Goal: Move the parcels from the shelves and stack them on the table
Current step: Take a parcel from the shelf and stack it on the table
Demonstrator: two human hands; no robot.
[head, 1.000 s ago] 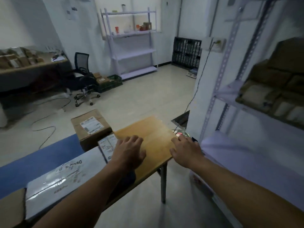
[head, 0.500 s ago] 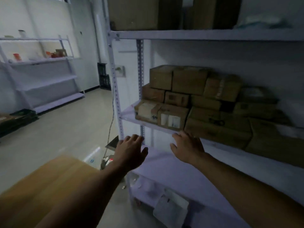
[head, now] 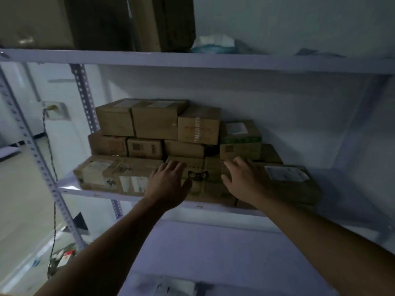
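Observation:
Several brown cardboard parcels are piled on the middle shelf [head: 70, 190] of a white metal rack. A front-row parcel with a black cat logo [head: 205, 178] sits between my two hands. My left hand [head: 168, 184] reaches toward its left side with fingers spread and straight. My right hand [head: 243, 180] reaches toward its right side, fingers extended, in front of a flat parcel with a white label [head: 288, 182]. Neither hand grips anything. The table is out of view.
Large boxes [head: 102, 22] and a white bag [head: 213, 44] stand on the top shelf. The lower shelf [head: 213, 253] lies under my arms. A wall socket with a hanging cable [head: 50, 146] is left of the rack post [head: 36, 157].
My view turned from the wooden table to the shelf rack. Both hands left the table and rose to the front-row parcels on the middle shelf.

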